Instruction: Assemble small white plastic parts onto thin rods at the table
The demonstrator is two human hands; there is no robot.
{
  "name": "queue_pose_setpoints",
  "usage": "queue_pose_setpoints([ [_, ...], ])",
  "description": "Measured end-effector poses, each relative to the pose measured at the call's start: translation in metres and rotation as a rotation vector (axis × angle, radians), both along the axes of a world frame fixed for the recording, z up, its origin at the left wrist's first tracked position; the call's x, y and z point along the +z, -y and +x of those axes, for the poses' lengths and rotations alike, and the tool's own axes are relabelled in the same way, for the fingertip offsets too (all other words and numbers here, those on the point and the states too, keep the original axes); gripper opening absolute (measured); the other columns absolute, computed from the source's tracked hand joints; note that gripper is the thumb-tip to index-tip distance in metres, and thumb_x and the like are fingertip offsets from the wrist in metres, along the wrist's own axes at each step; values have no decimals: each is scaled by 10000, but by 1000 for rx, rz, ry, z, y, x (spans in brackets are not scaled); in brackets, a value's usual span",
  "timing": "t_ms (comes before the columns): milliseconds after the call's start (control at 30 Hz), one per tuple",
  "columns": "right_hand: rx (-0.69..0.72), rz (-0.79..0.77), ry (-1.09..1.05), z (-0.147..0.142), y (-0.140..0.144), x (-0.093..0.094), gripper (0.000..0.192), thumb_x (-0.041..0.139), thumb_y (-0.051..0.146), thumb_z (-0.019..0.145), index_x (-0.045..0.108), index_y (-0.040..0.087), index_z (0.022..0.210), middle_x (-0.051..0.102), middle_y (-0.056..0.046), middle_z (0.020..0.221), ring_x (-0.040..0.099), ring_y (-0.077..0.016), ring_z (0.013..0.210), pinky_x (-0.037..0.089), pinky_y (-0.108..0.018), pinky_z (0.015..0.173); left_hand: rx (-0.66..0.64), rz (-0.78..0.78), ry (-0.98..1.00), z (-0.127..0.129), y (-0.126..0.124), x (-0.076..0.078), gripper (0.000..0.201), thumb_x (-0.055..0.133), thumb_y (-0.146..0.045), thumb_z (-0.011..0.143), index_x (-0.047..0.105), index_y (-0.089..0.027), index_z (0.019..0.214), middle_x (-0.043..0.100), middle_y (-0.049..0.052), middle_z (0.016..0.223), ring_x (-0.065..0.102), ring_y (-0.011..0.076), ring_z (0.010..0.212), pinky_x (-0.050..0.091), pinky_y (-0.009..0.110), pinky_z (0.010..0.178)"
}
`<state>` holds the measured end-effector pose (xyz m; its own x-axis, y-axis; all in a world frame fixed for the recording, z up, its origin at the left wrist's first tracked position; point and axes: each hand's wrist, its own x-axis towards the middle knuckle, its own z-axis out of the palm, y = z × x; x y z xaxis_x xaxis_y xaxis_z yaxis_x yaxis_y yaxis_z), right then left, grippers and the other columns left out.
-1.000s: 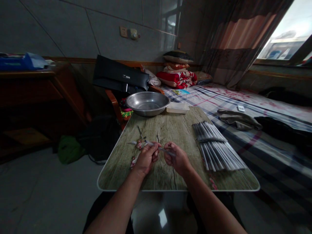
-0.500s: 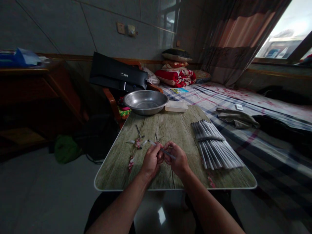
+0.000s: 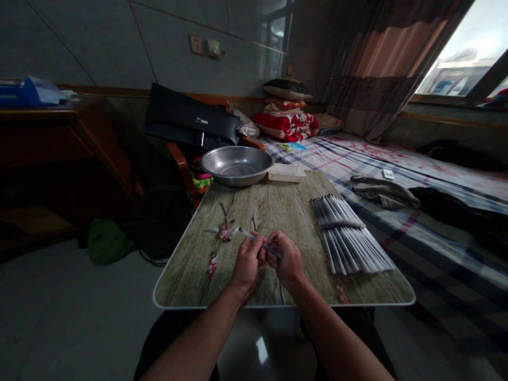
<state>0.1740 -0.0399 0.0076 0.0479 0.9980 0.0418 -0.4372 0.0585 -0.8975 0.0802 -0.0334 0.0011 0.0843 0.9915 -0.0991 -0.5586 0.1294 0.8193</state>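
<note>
Thin grey stick [image 3: 260, 244] runs slantwise between both hands in the head view, its pale tip poking out at about 10 o'clock from the left hand [image 3: 246, 263] and its other end passing into the right hand [image 3: 289, 260]. Both hands sit close together, knuckles nearly touching, low over the near middle of the bench [image 3: 278, 211]. The left hand's fingers are curled and pinched together on the stick; the right hand's fingers are likewise folded shut around it.

At 2 o'clock from the hands lies a fanned bundle of grey sticks [image 3: 349, 235], well apart from them. At 10 o'clock, near the stick's tip, lie small pink-and-white scraps [image 3: 224, 232], with one more scrap [image 3: 212, 265] at 9 o'clock. At 12 o'clock, on the bench's far edge, stands a metal bowl [image 3: 237, 165] with a white tray [image 3: 286, 173] just beside it.
</note>
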Motion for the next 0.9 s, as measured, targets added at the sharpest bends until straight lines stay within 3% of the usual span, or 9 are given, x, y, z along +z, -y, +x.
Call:
queue_pose_setpoints([
  [333,161,-23,30,9,-3,0,275,487,429,862,499,185,735,409,75,456,307,-61,360,217,-181,349,-89,34,-48,-8,-4,-1,321,648,-476,781,556,-168,778,415,-80,443,331,55,406,236,182,423],
  [533,460,24,441,32,-2,7,229,580,373,821,542,172,923,478,75,545,378,-55,425,295,-167,397,-18,60,-115,-22,-13,-4,304,712,-423,736,562,-173,824,445,-84,488,365,48,433,254,159,428],
  [633,553,1,684,49,5,14,139,536,275,837,567,165,917,565,39,601,436,-65,456,333,-178,432,-105,50,-158,-22,-12,-4,314,694,-449,747,570,-169,815,463,-73,488,369,47,431,255,155,424],
  [733,465,-8,938,70,16,24,98,515,209,838,601,169,860,613,12,654,492,-85,513,370,-197,488,-205,45,-209,-20,-8,-2,366,649,-509,769,598,-153,835,508,-45,526,392,48,441,263,155,419],
  [900,25,177,1306,120,43,31,160,541,228,849,692,175,851,602,-54,860,570,-157,803,433,-272,733,-266,113,-201,-16,-8,-2,360,590,-513,814,581,-163,901,522,-42,555,377,52,432,261,163,403],
])
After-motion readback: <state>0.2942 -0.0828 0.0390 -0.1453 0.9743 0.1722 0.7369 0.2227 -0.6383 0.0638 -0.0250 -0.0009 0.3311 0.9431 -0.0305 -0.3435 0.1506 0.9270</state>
